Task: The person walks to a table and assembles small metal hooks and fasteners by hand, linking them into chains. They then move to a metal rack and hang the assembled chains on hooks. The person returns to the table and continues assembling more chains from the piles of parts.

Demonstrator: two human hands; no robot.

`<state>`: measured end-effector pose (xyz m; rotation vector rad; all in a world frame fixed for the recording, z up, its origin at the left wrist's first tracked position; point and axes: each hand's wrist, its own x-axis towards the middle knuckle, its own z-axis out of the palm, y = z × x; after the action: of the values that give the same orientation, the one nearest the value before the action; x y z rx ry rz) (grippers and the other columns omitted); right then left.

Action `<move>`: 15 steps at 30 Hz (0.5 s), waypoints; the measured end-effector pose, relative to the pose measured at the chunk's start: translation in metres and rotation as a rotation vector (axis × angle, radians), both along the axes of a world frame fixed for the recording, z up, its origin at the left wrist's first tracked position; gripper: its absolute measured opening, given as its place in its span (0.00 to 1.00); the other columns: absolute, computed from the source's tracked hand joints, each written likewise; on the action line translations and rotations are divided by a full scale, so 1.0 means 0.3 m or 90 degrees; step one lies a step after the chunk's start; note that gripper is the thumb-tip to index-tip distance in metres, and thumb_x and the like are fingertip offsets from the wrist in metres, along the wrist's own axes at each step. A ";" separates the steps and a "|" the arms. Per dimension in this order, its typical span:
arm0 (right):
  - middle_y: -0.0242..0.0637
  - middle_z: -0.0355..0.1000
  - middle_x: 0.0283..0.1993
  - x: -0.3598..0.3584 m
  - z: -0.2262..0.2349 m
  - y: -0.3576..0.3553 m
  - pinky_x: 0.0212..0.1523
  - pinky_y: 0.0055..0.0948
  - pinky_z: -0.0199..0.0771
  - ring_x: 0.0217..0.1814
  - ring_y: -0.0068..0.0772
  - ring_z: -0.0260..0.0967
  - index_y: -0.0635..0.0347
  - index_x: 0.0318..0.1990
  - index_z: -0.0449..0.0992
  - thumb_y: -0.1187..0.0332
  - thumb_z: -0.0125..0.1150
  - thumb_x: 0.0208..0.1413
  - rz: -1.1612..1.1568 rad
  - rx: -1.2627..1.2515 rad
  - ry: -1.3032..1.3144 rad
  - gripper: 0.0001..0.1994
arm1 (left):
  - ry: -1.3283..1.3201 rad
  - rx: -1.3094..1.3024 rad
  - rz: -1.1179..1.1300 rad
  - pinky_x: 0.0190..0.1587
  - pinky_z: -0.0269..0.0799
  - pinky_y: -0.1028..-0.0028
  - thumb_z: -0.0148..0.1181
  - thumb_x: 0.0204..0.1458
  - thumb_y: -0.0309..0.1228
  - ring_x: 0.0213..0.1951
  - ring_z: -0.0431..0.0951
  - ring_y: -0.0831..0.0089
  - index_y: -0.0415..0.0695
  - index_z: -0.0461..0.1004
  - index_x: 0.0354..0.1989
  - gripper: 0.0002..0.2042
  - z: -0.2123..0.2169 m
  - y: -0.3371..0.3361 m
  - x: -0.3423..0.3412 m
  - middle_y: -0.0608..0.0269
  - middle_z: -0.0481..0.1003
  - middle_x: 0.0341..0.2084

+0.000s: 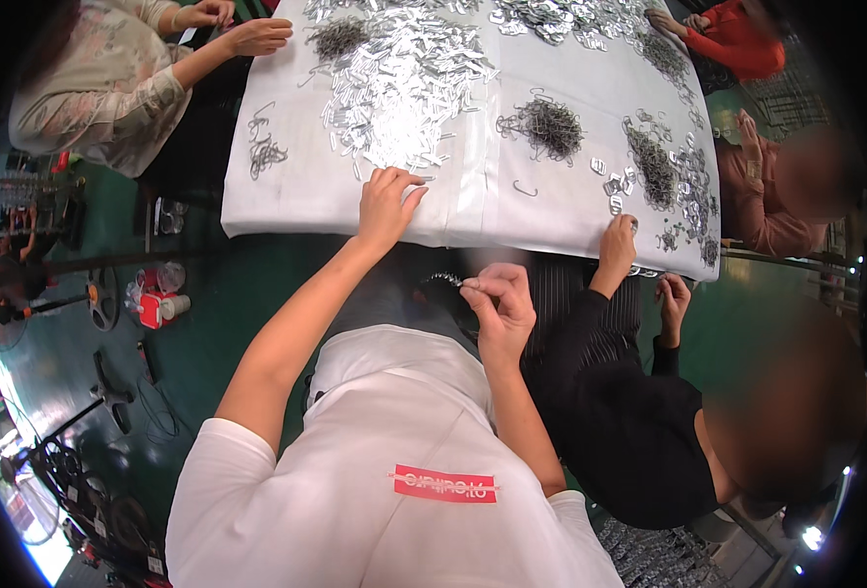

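Note:
At the near edge of a heap of flat, shiny silver metal pieces (404,108), my left hand (386,208) rests with its thumb and index finger apart. A silver piece lies beside its index fingertip. Over my lap, short of the table edge, my right hand (504,306) is closed in a pinch. A small shiny metal piece (445,278) shows at its fingertips, too small to tell its exact kind. Beyond, to the right, lies a pile of dark wire hooks (551,127), with a single hook (525,188) apart from it.
A white-covered table (345,211) carries several more piles of hooks and silver pieces. Close on my right, a co-worker in black has one hand (618,250) at the table edge. Other people sit left and right. A red-and-white container (159,306) stands on the green floor.

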<state>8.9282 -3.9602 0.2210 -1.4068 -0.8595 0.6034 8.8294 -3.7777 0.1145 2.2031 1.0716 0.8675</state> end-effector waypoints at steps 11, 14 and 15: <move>0.31 0.65 0.30 -0.018 -0.070 0.091 0.31 0.25 0.64 0.34 0.27 0.64 0.60 0.29 0.81 0.79 0.70 0.39 -0.045 -0.071 -0.047 0.07 | 0.079 -0.065 -0.095 0.41 0.66 0.68 0.64 0.45 0.27 0.35 0.73 0.66 0.44 0.77 0.39 0.11 -0.038 0.090 0.071 0.63 0.75 0.28; 0.32 0.65 0.30 -0.006 -0.086 0.118 0.31 0.26 0.66 0.33 0.28 0.65 0.61 0.28 0.80 0.77 0.69 0.41 -0.050 -0.092 -0.043 0.05 | -0.080 -0.377 -0.081 0.41 0.69 0.74 0.63 0.48 0.25 0.36 0.76 0.73 0.40 0.77 0.43 0.12 0.083 0.040 0.040 0.63 0.78 0.31; 0.33 0.66 0.30 0.001 -0.090 0.124 0.31 0.26 0.66 0.33 0.29 0.65 0.61 0.28 0.80 0.77 0.69 0.41 -0.051 -0.098 -0.055 0.05 | -0.136 -0.500 -0.079 0.41 0.70 0.75 0.62 0.49 0.25 0.36 0.77 0.75 0.39 0.76 0.43 0.12 0.130 0.016 0.026 0.63 0.79 0.33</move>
<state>8.9286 -3.9231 0.1942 -1.6089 -0.8345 0.5592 8.8374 -3.7729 0.1536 1.4654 0.9430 0.4877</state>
